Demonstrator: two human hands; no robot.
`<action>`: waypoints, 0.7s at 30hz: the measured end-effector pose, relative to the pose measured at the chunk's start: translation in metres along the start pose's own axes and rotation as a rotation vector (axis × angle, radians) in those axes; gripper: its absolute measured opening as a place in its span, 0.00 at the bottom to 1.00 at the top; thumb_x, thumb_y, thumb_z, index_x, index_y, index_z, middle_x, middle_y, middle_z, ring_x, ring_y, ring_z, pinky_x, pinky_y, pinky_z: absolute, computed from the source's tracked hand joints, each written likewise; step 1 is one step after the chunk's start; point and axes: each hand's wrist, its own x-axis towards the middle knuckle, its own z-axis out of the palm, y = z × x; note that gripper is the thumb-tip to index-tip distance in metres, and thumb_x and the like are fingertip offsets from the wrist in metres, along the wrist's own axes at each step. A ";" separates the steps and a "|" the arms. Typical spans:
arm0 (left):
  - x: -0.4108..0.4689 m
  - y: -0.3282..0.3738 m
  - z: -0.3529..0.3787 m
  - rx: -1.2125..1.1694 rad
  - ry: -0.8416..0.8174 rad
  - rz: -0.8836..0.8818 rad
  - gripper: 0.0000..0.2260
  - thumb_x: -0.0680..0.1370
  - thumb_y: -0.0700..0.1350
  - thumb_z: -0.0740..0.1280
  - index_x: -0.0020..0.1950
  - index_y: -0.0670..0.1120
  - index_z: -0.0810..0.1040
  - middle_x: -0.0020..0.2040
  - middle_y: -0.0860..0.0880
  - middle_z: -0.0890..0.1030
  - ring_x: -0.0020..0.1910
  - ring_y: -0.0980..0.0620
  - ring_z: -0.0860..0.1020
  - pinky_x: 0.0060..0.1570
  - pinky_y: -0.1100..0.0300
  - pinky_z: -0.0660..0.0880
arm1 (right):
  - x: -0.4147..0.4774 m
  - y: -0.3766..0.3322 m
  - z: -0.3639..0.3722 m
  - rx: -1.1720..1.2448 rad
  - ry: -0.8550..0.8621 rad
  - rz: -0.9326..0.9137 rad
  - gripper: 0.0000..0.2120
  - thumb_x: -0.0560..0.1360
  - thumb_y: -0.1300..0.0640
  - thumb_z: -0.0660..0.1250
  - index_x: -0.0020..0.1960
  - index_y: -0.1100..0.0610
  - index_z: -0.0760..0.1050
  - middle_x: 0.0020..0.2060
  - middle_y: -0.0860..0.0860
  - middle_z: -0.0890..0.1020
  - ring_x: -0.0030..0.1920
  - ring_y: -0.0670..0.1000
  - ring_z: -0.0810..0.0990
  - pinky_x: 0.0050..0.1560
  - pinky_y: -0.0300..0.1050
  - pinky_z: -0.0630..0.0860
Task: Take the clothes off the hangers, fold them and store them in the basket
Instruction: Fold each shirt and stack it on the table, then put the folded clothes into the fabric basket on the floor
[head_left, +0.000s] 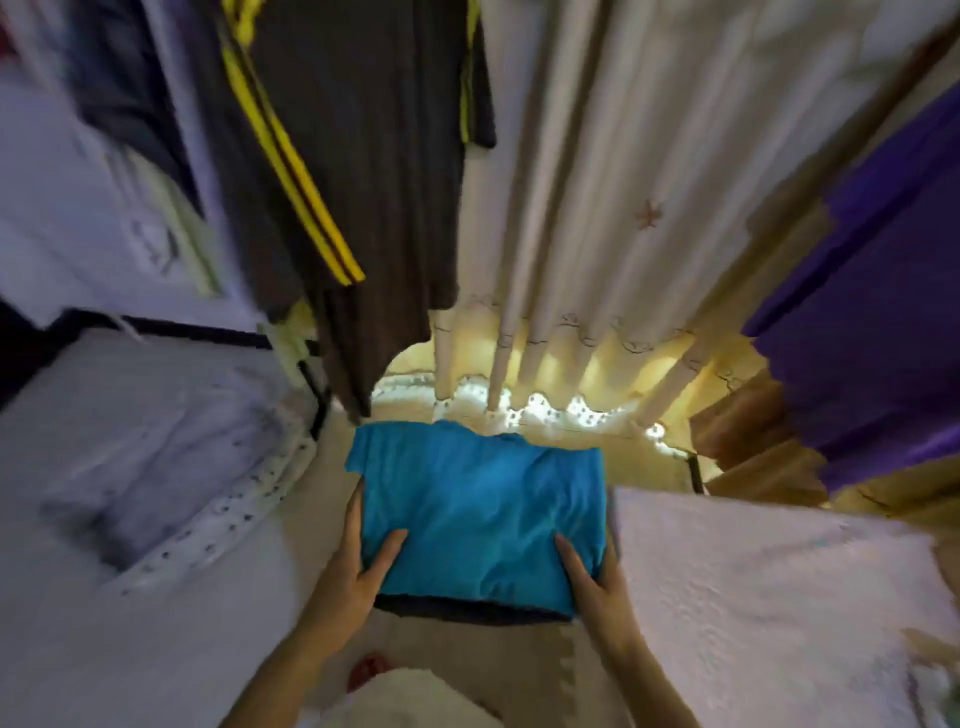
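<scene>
A cream curtain with a scalloped hem hangs across the back of this dim room, light glowing under its lower edge. In front of it, low in the middle of the view, is a folded blue garment, and everything else sits around that. The left hand grips its near left corner, thumb lying on top and fingers running up along the left edge. The right hand grips the near right corner the same way, thumb on top and the other fingers hidden underneath. A dark layer of cloth shows just under the garment's near edge; whether it is part of the same piece cannot be told. Above and to the left of the blue garment hangs a dark shirt with yellow stripes on its sleeves. To the right of the garment lies a white textured cloth, and above that a purple cloth hangs. To the left is a blurred white rim with small holes, with greyish fabric beside it. Below the garment, between the forearms, is pale floor and a small red thing, too blurred to name.
</scene>
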 end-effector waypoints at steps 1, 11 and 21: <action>-0.011 -0.010 -0.024 -0.003 0.075 -0.032 0.31 0.75 0.54 0.62 0.71 0.65 0.45 0.65 0.75 0.52 0.69 0.63 0.58 0.68 0.68 0.58 | -0.001 0.000 0.025 -0.031 -0.074 0.018 0.16 0.74 0.55 0.70 0.60 0.48 0.73 0.57 0.44 0.80 0.58 0.44 0.78 0.62 0.44 0.73; -0.125 -0.083 -0.240 -0.186 0.580 -0.201 0.31 0.77 0.51 0.62 0.73 0.64 0.47 0.69 0.63 0.59 0.65 0.60 0.64 0.64 0.60 0.66 | -0.049 -0.016 0.293 -0.205 -0.674 -0.052 0.19 0.76 0.55 0.67 0.64 0.44 0.67 0.58 0.42 0.76 0.55 0.38 0.78 0.55 0.34 0.77; -0.130 -0.113 -0.431 -0.188 0.680 -0.203 0.35 0.72 0.59 0.61 0.74 0.66 0.45 0.65 0.67 0.62 0.61 0.62 0.66 0.47 0.79 0.67 | -0.095 -0.030 0.493 -0.212 -0.803 -0.064 0.25 0.76 0.52 0.66 0.71 0.46 0.63 0.62 0.44 0.75 0.60 0.45 0.77 0.58 0.43 0.78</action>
